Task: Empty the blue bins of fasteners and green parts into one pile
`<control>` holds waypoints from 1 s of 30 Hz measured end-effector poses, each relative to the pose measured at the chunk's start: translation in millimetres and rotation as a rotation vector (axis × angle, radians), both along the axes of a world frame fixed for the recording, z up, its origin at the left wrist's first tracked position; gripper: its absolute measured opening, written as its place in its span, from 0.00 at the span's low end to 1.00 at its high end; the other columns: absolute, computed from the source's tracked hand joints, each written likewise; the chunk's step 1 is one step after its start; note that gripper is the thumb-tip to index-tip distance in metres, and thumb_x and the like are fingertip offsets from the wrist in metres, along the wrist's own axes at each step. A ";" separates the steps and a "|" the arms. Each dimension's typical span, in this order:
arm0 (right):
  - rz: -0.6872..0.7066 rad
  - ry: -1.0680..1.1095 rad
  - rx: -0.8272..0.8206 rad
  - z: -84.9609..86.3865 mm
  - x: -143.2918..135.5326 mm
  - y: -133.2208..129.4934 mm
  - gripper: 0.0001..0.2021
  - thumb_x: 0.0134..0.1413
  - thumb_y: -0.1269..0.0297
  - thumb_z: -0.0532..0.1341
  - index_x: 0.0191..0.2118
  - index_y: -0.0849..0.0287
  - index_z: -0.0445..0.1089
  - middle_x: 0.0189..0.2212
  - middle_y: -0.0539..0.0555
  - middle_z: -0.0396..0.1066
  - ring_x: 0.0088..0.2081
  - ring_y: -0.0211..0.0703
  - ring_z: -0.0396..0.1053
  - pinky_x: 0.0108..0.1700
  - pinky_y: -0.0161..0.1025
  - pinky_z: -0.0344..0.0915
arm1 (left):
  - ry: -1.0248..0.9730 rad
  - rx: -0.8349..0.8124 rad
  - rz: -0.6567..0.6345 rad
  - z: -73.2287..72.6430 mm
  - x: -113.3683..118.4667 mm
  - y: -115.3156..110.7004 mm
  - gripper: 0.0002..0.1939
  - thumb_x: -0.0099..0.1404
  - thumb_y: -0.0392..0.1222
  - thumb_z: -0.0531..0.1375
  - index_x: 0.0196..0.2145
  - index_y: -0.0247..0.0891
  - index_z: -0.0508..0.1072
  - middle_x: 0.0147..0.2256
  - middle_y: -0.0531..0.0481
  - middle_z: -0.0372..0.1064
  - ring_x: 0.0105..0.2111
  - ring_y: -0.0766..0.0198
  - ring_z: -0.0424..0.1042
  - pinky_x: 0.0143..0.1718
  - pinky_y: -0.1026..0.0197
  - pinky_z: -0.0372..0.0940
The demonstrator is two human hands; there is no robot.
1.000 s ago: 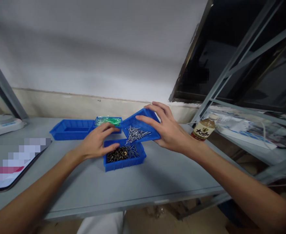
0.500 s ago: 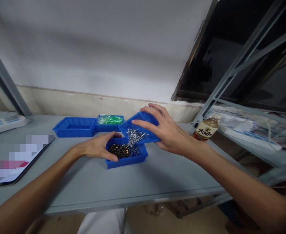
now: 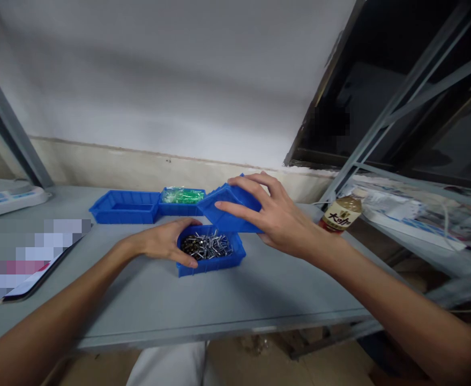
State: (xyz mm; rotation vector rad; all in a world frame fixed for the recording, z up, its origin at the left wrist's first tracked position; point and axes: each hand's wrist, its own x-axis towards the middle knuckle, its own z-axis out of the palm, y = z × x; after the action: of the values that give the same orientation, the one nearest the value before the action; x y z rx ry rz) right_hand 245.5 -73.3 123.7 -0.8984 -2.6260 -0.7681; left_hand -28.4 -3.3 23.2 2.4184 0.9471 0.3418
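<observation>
My left hand [image 3: 165, 242] grips the left end of a blue bin [image 3: 213, 264] on the table, thumb on the near side and fingers on the far side. Inside that bin, silvery screws or nails [image 3: 215, 245] lie over dark brassy pieces [image 3: 191, 245]. Above its right part, my right hand [image 3: 273, 214] holds a second blue bin [image 3: 235, 206], tipped down to the left. No metal pieces show inside the tipped bin.
Behind stand a blue bin [image 3: 126, 215] and another [image 3: 179, 209] holding a green item in clear plastic [image 3: 185, 195]. A bottle [image 3: 342, 212] stands right, near a metal frame [image 3: 374, 131]. A tablet-like device [image 3: 38, 279] lies left, partly pixelated.
The silvery pieces that were sliding from the tipped bin now lie in the lower bin, covering much of the brassy pieces. Both hands keep their grips.
</observation>
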 end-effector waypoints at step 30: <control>-0.200 1.138 -0.897 -115.0 74.2 139.7 0.52 0.35 0.57 0.73 0.64 0.50 0.43 0.59 0.64 0.55 0.58 0.57 0.60 0.59 0.55 0.59 | -0.137 0.657 0.445 1.5 -15.6 24.1 0.17 0.66 0.53 0.55 0.44 0.38 0.71 0.43 0.44 0.70 0.47 0.52 0.66 0.51 0.47 0.62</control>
State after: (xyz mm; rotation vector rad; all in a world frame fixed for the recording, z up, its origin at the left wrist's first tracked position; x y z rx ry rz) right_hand 319.7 66.4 8.7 -1.2646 -1.7202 0.8095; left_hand -44.0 20.9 24.7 2.6612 1.4850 1.1151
